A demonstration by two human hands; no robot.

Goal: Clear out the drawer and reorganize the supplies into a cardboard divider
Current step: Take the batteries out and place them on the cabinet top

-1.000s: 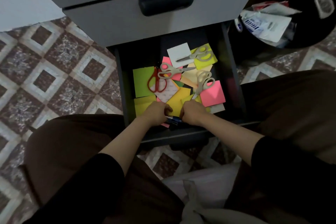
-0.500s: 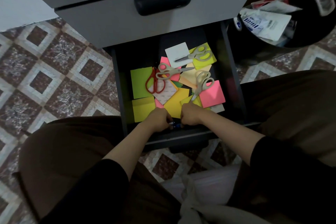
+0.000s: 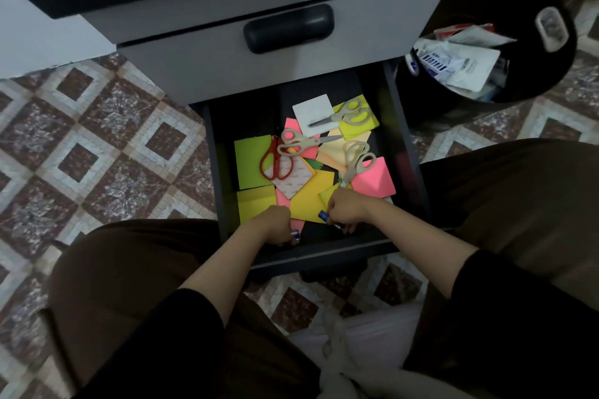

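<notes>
At drawer [image 3: 324,253] front, blue-tipped bits [image 3: 323,215] inside L grip [image 3: 275,227], R grip [image 3: 346,210]

drawer [image 3: 324,256] dark grey | scissors [image 3: 276,159] red handles | sticky notes [image 3: 311,194] green, yellow, pink | floor [image 3: 97,155] brown-white diamond tiles

A single wide-angle camera rides on my head, tilted steeply down and a little forward, near enough that my forearms enter from the near edge. The open dark drawer [image 3: 324,254] sits at the centre, with the grey drawer front with a black handle [image 3: 207,71] filling the far side. Brown-and-white patterned floor tiles [image 3: 97,146] spread to the left, a round black bin [image 3: 518,0] stands far right, and my brown-trousered knees [image 3: 123,269] frame both near corners.
</notes>
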